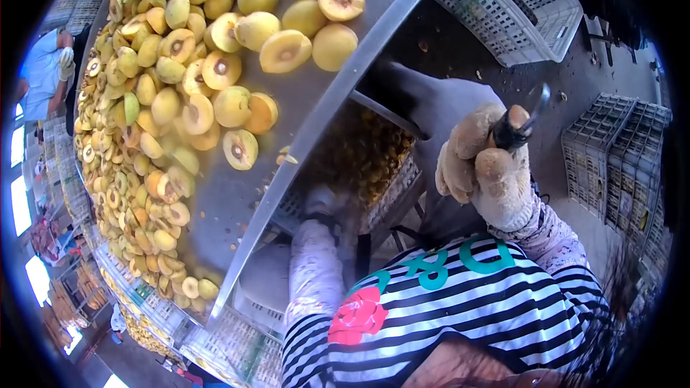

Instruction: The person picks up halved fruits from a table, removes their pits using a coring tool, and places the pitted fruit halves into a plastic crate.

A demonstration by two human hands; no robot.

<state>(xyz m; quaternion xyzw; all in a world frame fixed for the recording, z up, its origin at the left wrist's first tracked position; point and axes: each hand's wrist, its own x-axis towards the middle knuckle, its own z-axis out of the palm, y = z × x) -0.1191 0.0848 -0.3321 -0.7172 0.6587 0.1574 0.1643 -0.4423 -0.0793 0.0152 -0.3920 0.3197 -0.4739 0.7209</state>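
Note:
My right hand (489,162), in a tan fabric glove, is closed around a small hand tool with a curved metal tip (540,104) and a dark, wrapped section at the glove. It is held up in front of my chest, to the right of the table edge. My left hand (320,205) is smeared by motion and hangs low beside the table, over a container of fruit pieces (384,154); its fingers cannot be made out. Many yellow apricots (233,106), mostly halved and some with the stone showing, are heaped on the metal table (226,197).
The table's raised metal rim (323,126) runs diagonally past my left arm. A white plastic crate (503,11) lies on the floor at upper right, and stacked crates (611,158) stand at right. Across the table is another person in a blue top (42,72).

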